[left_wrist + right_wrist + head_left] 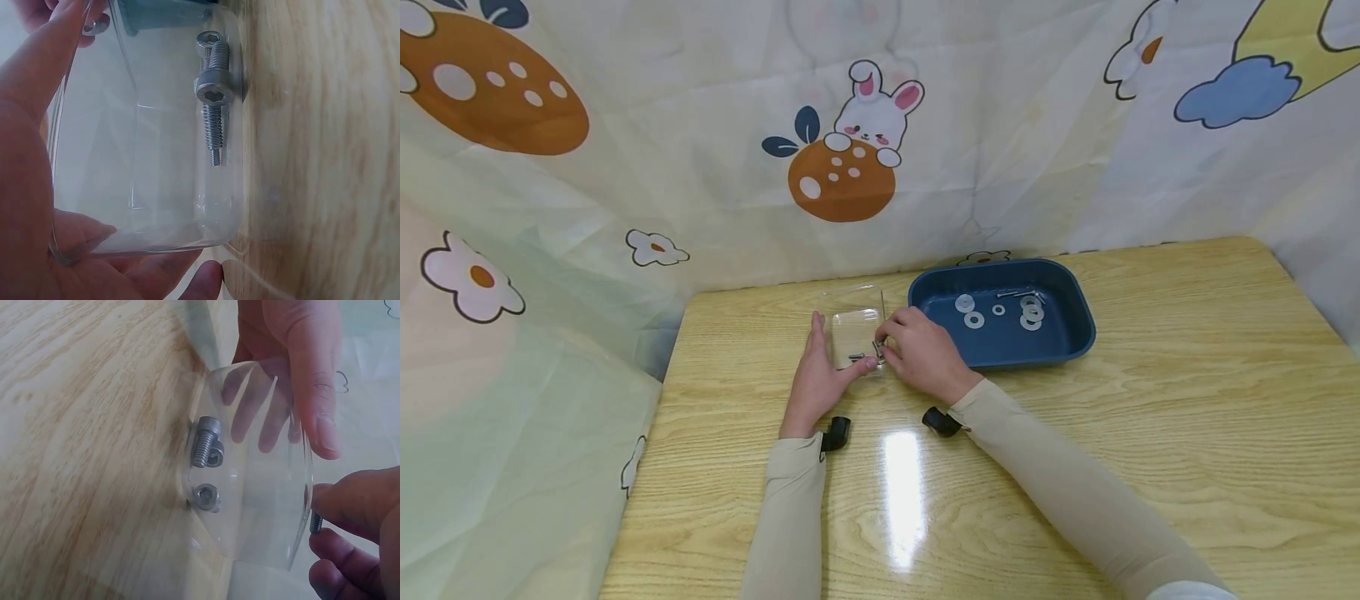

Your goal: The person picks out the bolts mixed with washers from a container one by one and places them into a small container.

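Observation:
A clear plastic box (853, 321) stands on the table, held at its near left corner by my left hand (820, 379). The thumb lies along the near rim; the fingers spread along the outside of the left wall. Several silver socket-head screws (214, 90) lie on the box floor, one resting across another. At the box's near right rim my right hand (925, 354) pinches another socket screw (317, 522) between thumb and fingers. Its threaded end shows below the thumb in the right wrist view; the rest is partly hidden by the fingers.
A dark blue tray (1011, 362) sits right of the box, close by the right hand. Flat washers (973, 320) and a few long screws (1017, 292) lie in it. Behind the wooden table (1187, 375) hangs a printed cloth (715, 167).

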A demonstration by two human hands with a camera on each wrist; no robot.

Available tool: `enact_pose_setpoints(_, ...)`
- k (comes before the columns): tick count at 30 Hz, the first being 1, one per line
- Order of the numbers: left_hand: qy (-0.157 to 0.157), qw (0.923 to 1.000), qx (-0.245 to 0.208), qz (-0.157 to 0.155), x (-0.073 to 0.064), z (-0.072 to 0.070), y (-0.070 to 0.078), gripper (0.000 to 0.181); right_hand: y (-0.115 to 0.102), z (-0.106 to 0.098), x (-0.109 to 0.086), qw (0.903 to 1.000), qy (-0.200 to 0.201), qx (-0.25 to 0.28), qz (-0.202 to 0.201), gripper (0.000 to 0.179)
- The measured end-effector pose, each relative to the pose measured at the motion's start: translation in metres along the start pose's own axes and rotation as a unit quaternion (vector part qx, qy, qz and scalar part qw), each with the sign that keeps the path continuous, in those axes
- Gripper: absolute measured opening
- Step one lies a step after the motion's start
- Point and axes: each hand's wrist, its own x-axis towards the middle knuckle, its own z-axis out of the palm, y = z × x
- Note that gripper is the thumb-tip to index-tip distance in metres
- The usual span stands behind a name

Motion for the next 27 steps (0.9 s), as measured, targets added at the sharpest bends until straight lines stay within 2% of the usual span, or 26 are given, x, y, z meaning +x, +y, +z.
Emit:
enact_pose_setpoints(12, 0.006, 1.0, -0.004, 0.001, -0.001, 0.003, -0.002, 0.123, 0.001, 0.003, -0.003, 1.0, -0.002, -0.005, -0.008, 0.01)
enact_pose_setpoints(27, 0.002, 0.9999, -0.016, 0.006, 0.001, 0.001, -0.002, 0.121, 0.011, -0.012, -0.007, 0.9999, 0.014, -0.006, -0.007, 0.011)
